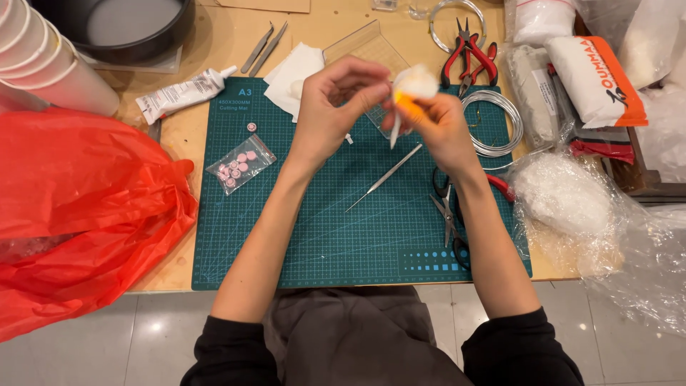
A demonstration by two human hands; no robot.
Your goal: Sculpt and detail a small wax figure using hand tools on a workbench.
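Above the green cutting mat [336,229], both my hands meet around a small white fluffy ball with an orange part [412,89]. My right hand [439,125] grips it from below, and a thin white stick juts down from that hand. The fingers of my left hand [336,104] pinch at the ball's left side. A thin metal needle tool [384,177] lies on the mat just below my hands.
A small clear bag of pink discs [240,164] lies on the mat's left. Scissors [449,218], red pliers [468,57], a wire coil [493,121], a glue tube [182,93], tweezers [264,48] and white tissue [293,75] surround the mat. A red plastic bag [78,207] fills the left; clear bags of white stuffing [572,200] sit right.
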